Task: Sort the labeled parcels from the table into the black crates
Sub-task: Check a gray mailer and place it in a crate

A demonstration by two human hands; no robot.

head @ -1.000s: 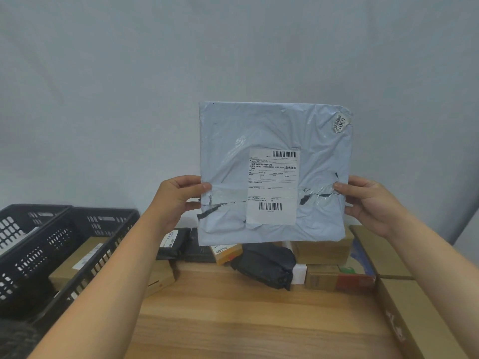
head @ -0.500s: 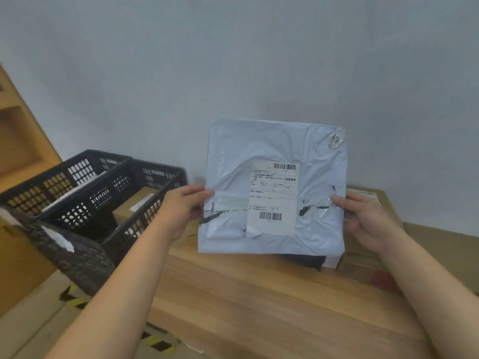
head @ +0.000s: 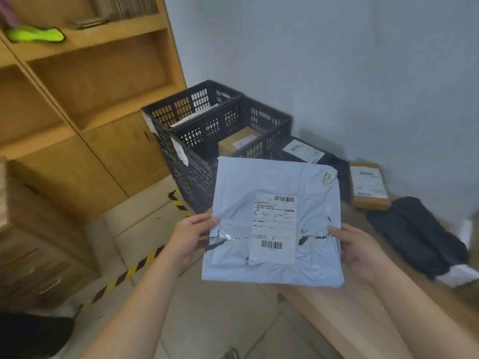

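I hold a pale grey plastic mailer (head: pixel 274 190) with a white barcode label upright in front of me. My left hand (head: pixel 190 235) pinches its left edge and my right hand (head: pixel 355 247) pinches its right edge. Behind it stand two black crates side by side on the floor. The nearer crate (head: pixel 228 120) contains a brown box with a label; the farther crate (head: pixel 186 102) holds a flat white parcel. The mailer hides the near corner of the nearer crate.
A wooden table (head: pixel 344 307) runs along the right, carrying a brown labelled box (head: pixel 369 186), a black parcel with a label (head: pixel 302 150) and a black bag (head: pixel 414 231). Wooden shelving (head: pixel 85 99) stands left. Yellow-black tape (head: pixel 129 270) marks the tiled floor.
My view has swung left and down toward the crates and the shelving. The mailer stays gripped by both hands and has come lower, in front of the crates.
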